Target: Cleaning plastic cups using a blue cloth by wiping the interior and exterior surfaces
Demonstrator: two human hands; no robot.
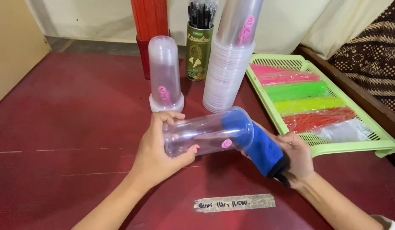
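Taped paper strip (pixel 234 202) lies nearest on the dark red table (pixel 69 127); above it, the left hand (pixel 157 153) clasps the closed end of a clear plastic tumbler (pixel 206 134), probably light, thin-walled and slick, held sideways, while the right hand (pixel 297 157) grips a soft blue cloth (pixel 259 147) tucked into its mouth.

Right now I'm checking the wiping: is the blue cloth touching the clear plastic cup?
Touching. The head view shows the blue cloth pushed into the mouth of the clear plastic cup, pressed against its rim.
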